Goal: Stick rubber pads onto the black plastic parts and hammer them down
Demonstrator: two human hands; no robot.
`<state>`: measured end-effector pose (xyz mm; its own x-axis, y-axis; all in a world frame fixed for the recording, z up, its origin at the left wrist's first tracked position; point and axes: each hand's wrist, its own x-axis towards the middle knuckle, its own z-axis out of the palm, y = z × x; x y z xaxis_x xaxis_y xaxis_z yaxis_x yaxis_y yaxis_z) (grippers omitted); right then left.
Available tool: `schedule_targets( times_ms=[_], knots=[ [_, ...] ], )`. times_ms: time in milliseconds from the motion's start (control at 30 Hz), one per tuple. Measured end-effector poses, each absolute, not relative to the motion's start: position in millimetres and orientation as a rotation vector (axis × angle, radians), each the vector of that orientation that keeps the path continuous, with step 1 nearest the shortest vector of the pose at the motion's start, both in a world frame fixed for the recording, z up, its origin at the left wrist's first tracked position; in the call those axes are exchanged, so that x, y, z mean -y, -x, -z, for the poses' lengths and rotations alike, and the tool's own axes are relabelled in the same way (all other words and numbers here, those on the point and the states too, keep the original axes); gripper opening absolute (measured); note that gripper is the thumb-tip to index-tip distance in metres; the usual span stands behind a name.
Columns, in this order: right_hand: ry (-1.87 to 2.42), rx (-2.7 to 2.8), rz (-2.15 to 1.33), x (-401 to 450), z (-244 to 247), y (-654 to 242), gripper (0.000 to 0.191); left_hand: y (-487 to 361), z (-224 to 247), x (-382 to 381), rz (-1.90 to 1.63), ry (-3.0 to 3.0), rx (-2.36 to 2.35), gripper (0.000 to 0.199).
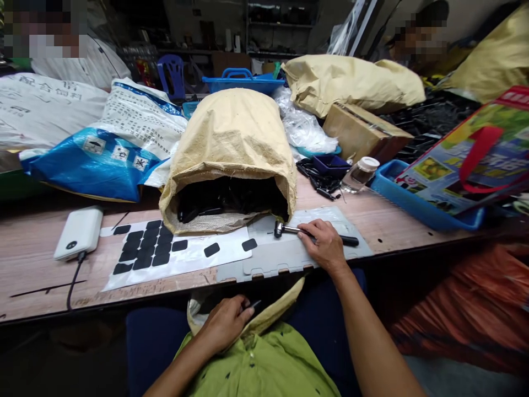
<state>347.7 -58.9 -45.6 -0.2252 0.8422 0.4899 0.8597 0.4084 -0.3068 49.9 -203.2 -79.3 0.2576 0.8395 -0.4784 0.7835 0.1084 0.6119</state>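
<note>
My right hand (pixel 324 242) is closed on the handle of a small hammer (pixel 348 241), whose metal head points left. The hammer lies over a grey plastic sheet (pixel 264 259) at the table's front edge. Down at my lap, my left hand (pixel 226 324) pinches a small dark piece (pixel 256 304), of which only the tip shows. It is over the mouth of a yellow cloth sack (pixel 275 309) in my lap. Ahead, a big yellow sack (pixel 233 129) lies with its mouth towards me, black parts (pixel 210 211) inside. Black stickers (pixel 144 257) sit on a white sheet (pixel 225 264).
A white power bank (pixel 78 232) with a cable lies left. Blue-white bags (pixel 119 143) fill the back left. On the right stand a clear jar (pixel 360 175), a blue tray (pixel 430 212), a colourful bag (pixel 475 154) and a cardboard box (pixel 363 132). Two people are at the back.
</note>
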Motion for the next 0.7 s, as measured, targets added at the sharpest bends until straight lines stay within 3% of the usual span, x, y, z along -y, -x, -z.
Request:
schedule_targets(
  times_ms=[133, 300, 467, 567, 700],
  knots=[
    [1.437, 2.079, 0.044, 58, 47, -349, 0.022, -48, 55, 198, -0.063, -1.769, -1.446, 0.026],
    [1.417, 2.089, 0.063, 56, 48, -350, 0.021, -29, -2, 152, -0.383, -1.736, -1.307, 0.031],
    [1.411, 2.091, 0.068, 54, 48, -351, 0.021, 20, -16, 77, -0.715, -1.791, -2.180, 0.034],
    [1.411, 2.087, 0.063, 54, 48, -352, 0.021, 39, -8, 46, -0.527, -1.763, -2.524, 0.039],
    [1.432, 2.082, 0.044, 55, 46, -351, 0.020, 45, 1, 36, -0.359, -1.690, -2.556, 0.033]
  ],
)
